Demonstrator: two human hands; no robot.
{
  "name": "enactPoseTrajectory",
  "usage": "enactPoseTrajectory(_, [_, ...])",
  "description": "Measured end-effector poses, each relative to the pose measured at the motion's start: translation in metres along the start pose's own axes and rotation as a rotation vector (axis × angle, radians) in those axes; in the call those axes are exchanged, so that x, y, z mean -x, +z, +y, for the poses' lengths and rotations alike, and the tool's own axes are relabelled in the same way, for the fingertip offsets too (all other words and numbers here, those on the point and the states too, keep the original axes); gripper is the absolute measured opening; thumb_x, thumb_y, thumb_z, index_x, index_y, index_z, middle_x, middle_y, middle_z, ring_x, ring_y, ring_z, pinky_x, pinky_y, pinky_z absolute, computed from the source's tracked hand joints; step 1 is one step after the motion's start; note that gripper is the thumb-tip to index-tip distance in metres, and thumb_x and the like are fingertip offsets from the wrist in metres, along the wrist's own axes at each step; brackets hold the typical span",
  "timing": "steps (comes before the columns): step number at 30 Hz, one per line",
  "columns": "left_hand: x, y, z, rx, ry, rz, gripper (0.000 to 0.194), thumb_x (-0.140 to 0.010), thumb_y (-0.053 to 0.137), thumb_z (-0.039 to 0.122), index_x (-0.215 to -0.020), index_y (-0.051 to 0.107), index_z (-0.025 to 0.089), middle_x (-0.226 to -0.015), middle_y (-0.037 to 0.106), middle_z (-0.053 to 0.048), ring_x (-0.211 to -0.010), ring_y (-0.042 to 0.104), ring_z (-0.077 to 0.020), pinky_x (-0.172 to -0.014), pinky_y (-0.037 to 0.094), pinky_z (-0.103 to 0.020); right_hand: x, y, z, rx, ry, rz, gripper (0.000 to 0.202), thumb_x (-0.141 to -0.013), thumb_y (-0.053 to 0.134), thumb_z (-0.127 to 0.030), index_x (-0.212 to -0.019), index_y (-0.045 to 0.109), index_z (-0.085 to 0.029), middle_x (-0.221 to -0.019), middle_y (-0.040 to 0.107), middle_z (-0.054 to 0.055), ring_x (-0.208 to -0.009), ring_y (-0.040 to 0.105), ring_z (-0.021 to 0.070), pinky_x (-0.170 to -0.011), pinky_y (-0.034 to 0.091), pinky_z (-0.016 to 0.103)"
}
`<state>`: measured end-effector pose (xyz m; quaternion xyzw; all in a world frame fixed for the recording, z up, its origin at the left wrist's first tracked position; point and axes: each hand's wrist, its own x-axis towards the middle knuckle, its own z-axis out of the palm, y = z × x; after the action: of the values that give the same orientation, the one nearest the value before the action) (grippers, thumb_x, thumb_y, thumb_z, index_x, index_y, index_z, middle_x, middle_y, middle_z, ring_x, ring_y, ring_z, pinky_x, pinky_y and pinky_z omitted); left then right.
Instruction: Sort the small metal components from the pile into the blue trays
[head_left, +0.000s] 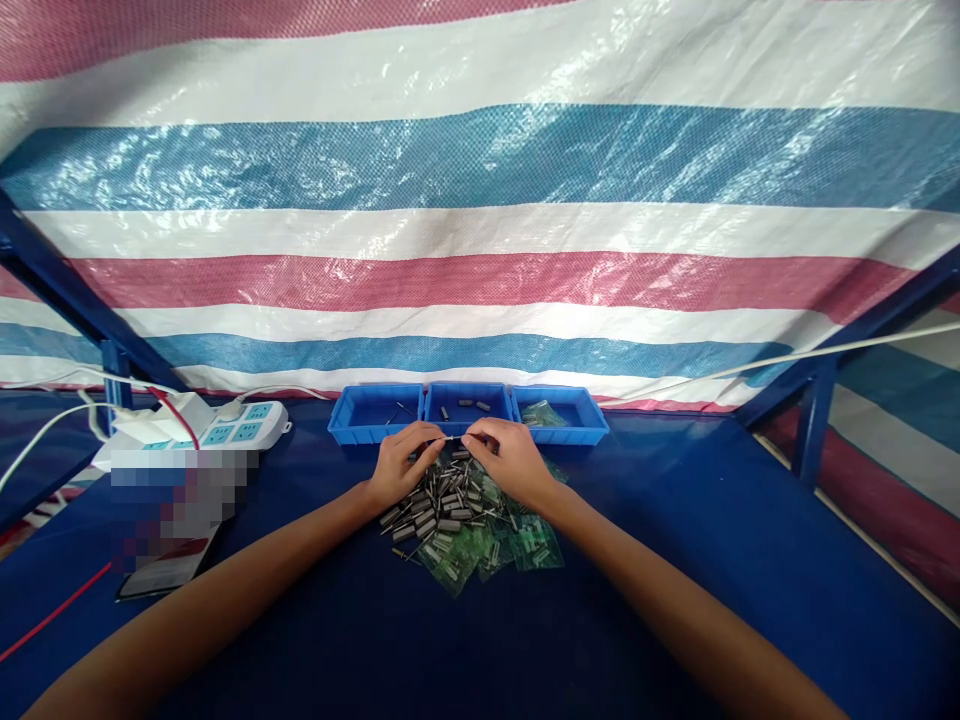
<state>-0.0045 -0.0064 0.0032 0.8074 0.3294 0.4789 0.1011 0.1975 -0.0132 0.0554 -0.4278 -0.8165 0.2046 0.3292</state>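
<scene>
A thin metal pin [451, 438] is held level above the far edge of the pile of metal parts [448, 505]. The left hand [409, 462] pinches one end between thumb and fingertips, and the right hand [510, 462] pinches the other (its exact grip is too small to make out). The pile, a jumble of short grey cylinders and slender rods, sits on the dark blue surface [675, 470]. Clear green plastic bags [465, 555] with small metal pieces inside lie along the near and right sides of the pile, some overlapping it.

Just behind the pile stand three blue plastic bins in a row. The left bin [367, 433] has a few thin rods in it, the middle bin [466, 391] some short grey cylinders, and the right bin [566, 437] a green bag.

Well to the left of the pile is a white power strip [247, 433] with turquoise socket faces, white plugs and cables; nearer lies a phone [169, 572] (partly masked by pixel blocks), with a red cable [56, 620] beside it. Beyond the pile and bins hangs a red, white and blue striped sheet [480, 155].
</scene>
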Motion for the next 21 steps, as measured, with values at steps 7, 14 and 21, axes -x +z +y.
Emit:
enactPoseTrajectory(7, [-0.0004,0.0005,0.0005,-0.007,0.031,0.030,0.014,-0.087,0.055,0.014,-0.099,0.063,0.016,-0.089,0.066,-0.007,-0.083,0.063,-0.0161,-0.070,0.050,-0.026,0.0000,0.0034,0.0039,0.100,0.042,-0.048,0.033,-0.090,0.050,-0.029,-0.060,0.053,-0.016,-0.057,0.050,-0.001,-0.055,0.042,0.0108,-0.054,0.026,0.024])
enactPoseTrajectory(14, [0.0015,0.0009,-0.0004,-0.024,0.057,0.042,0.017,-0.088,0.054,0.014,-0.102,0.063,0.017,-0.089,0.067,-0.007,-0.084,0.064,-0.0163,-0.071,0.051,-0.027,0.0012,0.0042,0.0014,0.121,0.067,-0.085,0.036,-0.089,0.052,-0.031,-0.057,0.051,-0.016,-0.053,0.046,-0.002,-0.052,0.038,0.0096,-0.052,0.023,0.024])
enactPoseTrajectory(21, [0.0016,0.0001,0.0014,-0.034,0.040,0.024,0.016,-0.090,0.052,0.019,-0.101,0.063,0.017,-0.089,0.068,-0.008,-0.082,0.065,-0.0165,-0.069,0.052,-0.027,-0.0004,0.0021,0.0010,0.072,0.079,-0.049,0.025,-0.088,0.053,-0.028,-0.068,0.063,-0.016,-0.062,0.059,0.001,-0.059,0.049,0.0123,-0.055,0.031,0.024])
